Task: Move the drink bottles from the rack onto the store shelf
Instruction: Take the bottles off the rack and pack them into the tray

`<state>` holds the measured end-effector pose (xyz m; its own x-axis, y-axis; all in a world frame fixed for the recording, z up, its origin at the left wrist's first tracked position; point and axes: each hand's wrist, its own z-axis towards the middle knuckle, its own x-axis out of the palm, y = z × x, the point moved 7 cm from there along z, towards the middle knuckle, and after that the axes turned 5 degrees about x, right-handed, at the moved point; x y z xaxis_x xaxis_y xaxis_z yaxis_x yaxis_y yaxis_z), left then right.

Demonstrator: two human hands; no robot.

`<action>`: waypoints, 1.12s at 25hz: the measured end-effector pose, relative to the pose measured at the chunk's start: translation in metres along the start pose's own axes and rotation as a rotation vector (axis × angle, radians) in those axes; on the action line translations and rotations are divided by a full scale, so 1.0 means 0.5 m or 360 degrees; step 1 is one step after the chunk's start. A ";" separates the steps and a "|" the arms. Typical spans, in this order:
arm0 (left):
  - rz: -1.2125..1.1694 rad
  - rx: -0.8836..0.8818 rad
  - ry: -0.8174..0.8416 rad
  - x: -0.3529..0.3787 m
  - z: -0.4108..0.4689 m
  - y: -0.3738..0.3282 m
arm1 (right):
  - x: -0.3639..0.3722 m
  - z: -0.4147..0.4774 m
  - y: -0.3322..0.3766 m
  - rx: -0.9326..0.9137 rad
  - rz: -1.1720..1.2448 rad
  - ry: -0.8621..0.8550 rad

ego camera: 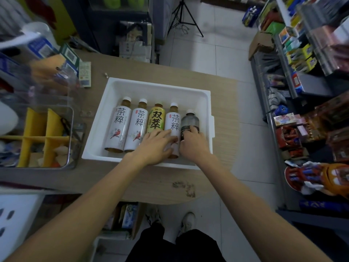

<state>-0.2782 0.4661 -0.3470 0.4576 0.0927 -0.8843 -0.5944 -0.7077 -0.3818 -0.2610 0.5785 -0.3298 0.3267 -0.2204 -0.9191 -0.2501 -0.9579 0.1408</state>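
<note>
Found five bottles point(119, 125) lying flat, side by side, in the tray point(160, 84) on the counter point(222, 148), caps pointing away, likely packed close so as not to roll. Held the right hand point(192, 142) curled round the dark bottle point(189, 120) at the row's right end, nearest the shelf point(283, 72), apparently to lift it first. Kept the left hand point(156, 144) flat, fingers straight, across the neighbouring white bottle point(172, 123) and yellow bottle point(155, 120), probably to steady the row.

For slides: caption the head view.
In a tray, left hand touches a white bottle; right hand grips the dark bottle.
</note>
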 end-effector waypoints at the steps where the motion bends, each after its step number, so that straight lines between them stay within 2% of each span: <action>1: 0.0013 -0.0029 0.0021 0.000 -0.005 -0.001 | 0.000 -0.005 0.002 -0.0059 0.0081 0.0017; 5: -0.0008 -0.0180 0.0012 -0.029 -0.036 -0.007 | -0.029 -0.024 0.014 -0.0215 0.0217 0.0022; 10: -0.0379 -0.0550 -0.0217 -0.121 -0.134 -0.009 | -0.078 -0.065 0.065 -0.0664 0.0198 0.0214; 14: -0.0418 -0.0845 -0.0406 -0.182 -0.265 -0.027 | -0.126 -0.119 0.132 -0.1008 0.0077 0.0248; 20: -0.0245 -0.1168 -0.0579 -0.257 -0.488 -0.076 | -0.191 -0.261 0.298 -0.1470 -0.0133 0.0261; 28: -0.0179 -0.1695 -0.0764 -0.255 -0.879 -0.149 | -0.196 -0.544 0.577 -0.2133 -0.0292 0.0193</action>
<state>-0.0019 0.1990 -0.0876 0.0406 0.2858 -0.9574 0.3909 -0.8864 -0.2480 -0.1174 0.2736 -0.0991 0.3539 -0.0194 -0.9351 0.8540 -0.4009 0.3315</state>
